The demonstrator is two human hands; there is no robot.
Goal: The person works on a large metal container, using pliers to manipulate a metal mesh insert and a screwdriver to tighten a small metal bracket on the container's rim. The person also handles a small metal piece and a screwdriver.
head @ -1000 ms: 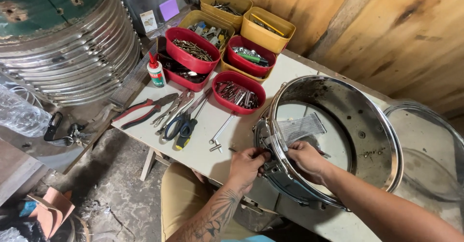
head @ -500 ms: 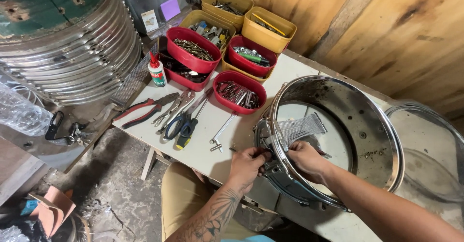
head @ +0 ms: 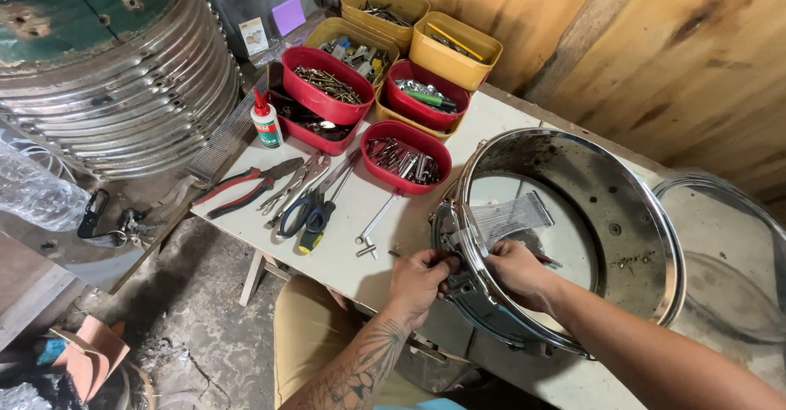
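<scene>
Drum (head: 573, 238) lies flat on the bench (head: 344, 222) — left hand (head: 422, 275) pinching its side fitting, right hand (head: 516, 271) gripping the rim to steady it.

A metal drum shell (head: 573, 238) lies on the white counter (head: 360, 205). The left hand (head: 417, 279) pinches hardware on the shell's outer rim, while the right hand (head: 516, 271) rests just inside that rim. Red bins (head: 407, 156) of screws and pliers (head: 246, 189) lie nearby.

One head-worn camera looks steeply down, fairly near, over the white table (head: 352, 214) and floor
</scene>
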